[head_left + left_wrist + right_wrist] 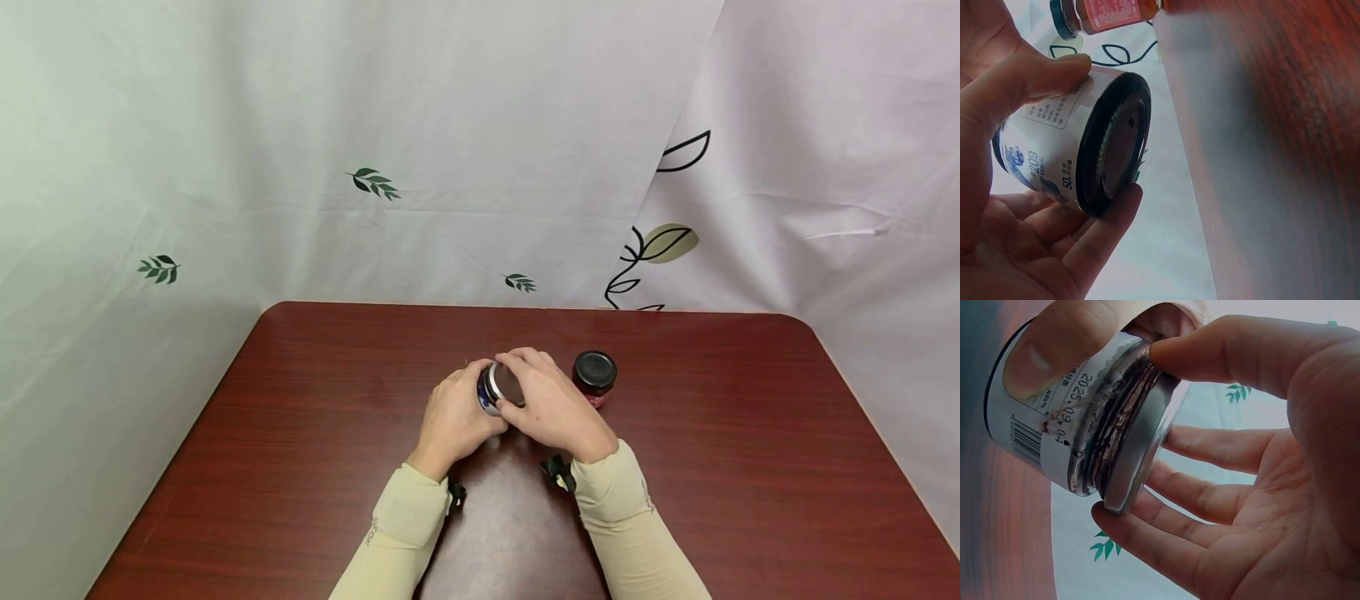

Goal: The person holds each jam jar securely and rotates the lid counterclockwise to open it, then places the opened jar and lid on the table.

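A round jar (1047, 140) with a white and blue printed label is held up and tilted, its dark base showing in the left wrist view. My left hand (457, 417) grips the body, thumb on one side and fingers on the other. Around the metal lid (1141, 447) curve the thumb and fingertips of my right hand (553, 408). Between label and lid, a dark, ridged band of the neck shows in the right wrist view. In the head view both hands partly hide the jar.
Just right of my right hand stands a second jar (595, 372), with a black lid and a red label. All this is over a reddish-brown wooden table (315, 400). A pale curtain (450, 125) with leaf prints hangs behind and beside it.
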Demonstrator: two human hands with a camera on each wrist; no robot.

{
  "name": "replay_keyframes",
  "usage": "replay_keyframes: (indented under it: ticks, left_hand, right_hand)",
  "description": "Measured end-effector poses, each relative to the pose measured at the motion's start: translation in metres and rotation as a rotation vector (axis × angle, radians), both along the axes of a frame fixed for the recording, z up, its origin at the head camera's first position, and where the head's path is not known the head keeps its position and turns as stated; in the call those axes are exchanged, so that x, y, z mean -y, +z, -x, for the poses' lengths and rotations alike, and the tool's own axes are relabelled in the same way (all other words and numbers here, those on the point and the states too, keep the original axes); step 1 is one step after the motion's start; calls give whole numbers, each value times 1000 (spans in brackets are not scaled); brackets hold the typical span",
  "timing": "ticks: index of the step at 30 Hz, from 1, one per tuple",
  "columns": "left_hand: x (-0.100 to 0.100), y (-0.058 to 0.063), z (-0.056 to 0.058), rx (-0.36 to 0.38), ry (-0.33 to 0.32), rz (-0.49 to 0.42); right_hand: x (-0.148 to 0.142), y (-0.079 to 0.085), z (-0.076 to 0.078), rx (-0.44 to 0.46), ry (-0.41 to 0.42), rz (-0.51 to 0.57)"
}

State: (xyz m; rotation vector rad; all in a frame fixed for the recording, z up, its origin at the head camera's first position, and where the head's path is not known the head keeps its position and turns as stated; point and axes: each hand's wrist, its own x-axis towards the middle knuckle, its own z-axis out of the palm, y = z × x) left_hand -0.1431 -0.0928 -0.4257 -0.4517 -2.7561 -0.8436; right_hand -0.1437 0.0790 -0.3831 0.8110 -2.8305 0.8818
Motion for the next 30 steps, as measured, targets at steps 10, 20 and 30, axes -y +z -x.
replay_keyframes:
  ticks: [10,20,30]
  left_hand:
    - [0,0,0,4,-2,-1]
    - [0,-1,1,-11,-7,7]
    - [1,-1,0,-8,-14,4]
  right_hand:
    - [1,-1,1,5,-1,17]
    - [1,-2,1,-7,7,30]
    - [1,-3,1,-26,24,50]
